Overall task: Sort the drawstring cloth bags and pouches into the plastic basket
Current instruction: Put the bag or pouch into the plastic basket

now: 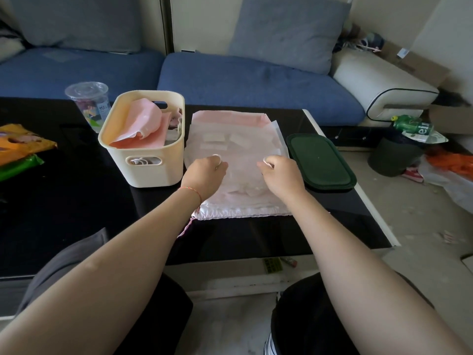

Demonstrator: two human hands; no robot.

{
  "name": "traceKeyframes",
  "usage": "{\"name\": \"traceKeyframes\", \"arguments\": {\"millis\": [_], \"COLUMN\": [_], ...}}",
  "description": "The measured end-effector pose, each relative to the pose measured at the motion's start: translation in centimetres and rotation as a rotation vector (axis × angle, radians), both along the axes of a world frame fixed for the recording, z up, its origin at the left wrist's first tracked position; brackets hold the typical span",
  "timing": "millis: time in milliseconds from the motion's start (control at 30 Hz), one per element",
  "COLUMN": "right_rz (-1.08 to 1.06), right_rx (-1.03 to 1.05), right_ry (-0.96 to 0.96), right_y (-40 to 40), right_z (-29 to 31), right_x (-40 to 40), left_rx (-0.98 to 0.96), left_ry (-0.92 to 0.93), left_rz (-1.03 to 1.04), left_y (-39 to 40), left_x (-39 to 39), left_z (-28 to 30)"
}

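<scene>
Your left hand (204, 172) and right hand (280, 172) each pinch the top white pouch (243, 160) of the stack near the table's (76, 213) right edge, fingers curled; the cream basket (143, 149), holding pink bags (143, 124), stands just left.

basket (143, 172): smooth cream plastic, matt
bags under my fingers (238, 149): thin pale cloth, gathered hem
pouch in basket (143, 124): soft pink cloth
table (76, 213): glossy black
lid (320, 162): dark green plastic
cup (89, 103): clear plastic
</scene>
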State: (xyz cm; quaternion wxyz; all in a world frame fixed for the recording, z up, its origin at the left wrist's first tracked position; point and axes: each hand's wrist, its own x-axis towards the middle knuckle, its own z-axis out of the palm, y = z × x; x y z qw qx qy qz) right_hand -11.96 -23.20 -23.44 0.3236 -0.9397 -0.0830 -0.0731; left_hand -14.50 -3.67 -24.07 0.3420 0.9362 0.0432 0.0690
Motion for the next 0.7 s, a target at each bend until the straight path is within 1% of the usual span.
{"name": "traceKeyframes", "arguments": {"millis": [67, 133, 200, 233, 300, 367, 433, 467, 533, 633, 700], "right_rz": [0.032, 0.089, 0.136, 0.149, 0.146, 0.124, 0.103, 0.09, 0.03, -0.112, -0.19], "right_rx": [0.163, 0.311, 0.375, 0.41, 0.449, 0.438, 0.369, 0.37, 0.471, 0.611, 0.733], "right_ry": [0.053, 0.165, 0.296, 0.364, 0.459, 0.512, 0.486, 0.461, 0.444, 0.493, 0.523], "right_y": [0.3, 1.1, 2.1, 2.6, 3.3, 3.6, 3.7, 3.6, 3.6, 3.1, 2.7], "right_z": [1.0, 2.0, 2.7, 2.8, 3.0, 3.2, 3.3, 3.0, 2.9, 2.6, 2.5], "right_x": [0.0, -0.1, -0.4, -0.5, -0.8, -1.3, -1.7, -1.5, -1.3, -0.6, -0.3], "left_rx": [-0.189, -0.458, -0.662, -0.715, -0.742, -0.709, -0.684, -0.673, -0.661, -0.676, -0.687], "left_ry": [-0.005, 0.006, 0.047, 0.089, 0.186, 0.233, 0.249, 0.259, 0.28, 0.243, 0.127], "left_rz": [0.012, -0.016, -0.068, -0.097, -0.173, -0.246, -0.286, -0.3, -0.309, -0.199, -0.053], "left_y": [-0.6, -1.6, -2.5, -2.7, -2.9, -2.8, -2.7, -2.6, -2.6, -2.6, -2.4], "left_x": [-0.1, -0.3, -0.5, -0.6, -1.0, -1.3, -1.5, -1.5, -1.6, -1.5, -1.1], "left_z": [1.1, 2.5, 3.5, 3.7, 3.6, 3.5, 3.6, 3.8, 4.1, 4.3, 4.2]}}
